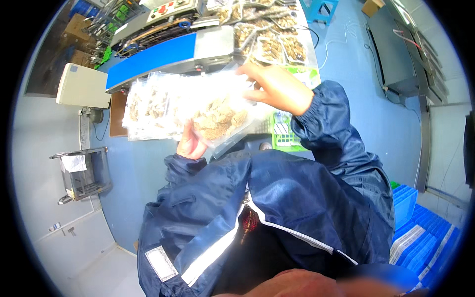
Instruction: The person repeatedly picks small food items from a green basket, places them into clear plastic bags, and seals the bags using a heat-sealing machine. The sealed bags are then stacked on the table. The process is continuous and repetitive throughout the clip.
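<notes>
A clear plastic bag (220,119) of tan, crumbly-looking pieces is between my hands, in front of my chest. My left hand (192,143) is closed on its near left edge, with the thumb laid over the film. At the bag's far right edge, my right hand (278,88) pinches the plastic between thumb and fingers. Strong glare washes out the bag's upper part. Just left of it lie several clear packs (153,106) with pale grey pieces inside; their overlap with the bag is hard to make out.
A machine with a blue conveyor belt (153,59) runs along the far side. Filled clear bags (272,48) cover the table beyond my right hand. A green basket (284,133) is below my right wrist. Blue crates (420,237) are stacked at right; a metal cart (84,173) stands left.
</notes>
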The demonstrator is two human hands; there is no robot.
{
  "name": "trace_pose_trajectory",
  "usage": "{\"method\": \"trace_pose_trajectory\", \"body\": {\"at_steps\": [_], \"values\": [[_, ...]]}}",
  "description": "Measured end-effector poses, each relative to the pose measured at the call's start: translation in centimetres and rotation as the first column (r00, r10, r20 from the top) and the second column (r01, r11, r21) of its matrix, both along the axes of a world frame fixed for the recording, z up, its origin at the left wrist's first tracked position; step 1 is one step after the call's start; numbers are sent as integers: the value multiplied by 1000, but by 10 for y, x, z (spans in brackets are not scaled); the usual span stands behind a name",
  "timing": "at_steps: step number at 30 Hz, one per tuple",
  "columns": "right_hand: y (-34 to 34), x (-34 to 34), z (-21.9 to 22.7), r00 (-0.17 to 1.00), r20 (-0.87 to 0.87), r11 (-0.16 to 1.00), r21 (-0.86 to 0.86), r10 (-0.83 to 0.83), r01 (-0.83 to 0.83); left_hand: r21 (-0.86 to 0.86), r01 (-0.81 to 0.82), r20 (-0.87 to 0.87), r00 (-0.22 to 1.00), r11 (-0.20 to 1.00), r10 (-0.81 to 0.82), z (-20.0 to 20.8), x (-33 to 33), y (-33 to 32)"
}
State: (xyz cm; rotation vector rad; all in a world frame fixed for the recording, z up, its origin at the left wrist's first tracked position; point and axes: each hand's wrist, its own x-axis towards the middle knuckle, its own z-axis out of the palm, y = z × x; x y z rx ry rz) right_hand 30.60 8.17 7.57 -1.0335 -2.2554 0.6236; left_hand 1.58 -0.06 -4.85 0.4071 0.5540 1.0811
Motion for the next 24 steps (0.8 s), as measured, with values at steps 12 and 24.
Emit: {"method": "trace_pose_trajectory", "body": {"at_steps": [12, 24], "values": [[33, -130, 9, 738, -655, 847, -477, -166, -233, 12, -113, 288, 952, 994, 105, 43, -99, 81], [65, -228, 30, 939, -305, 907, -422, -160, 18, 475, -62, -355, 899, 878, 255, 84, -178, 158]]}}
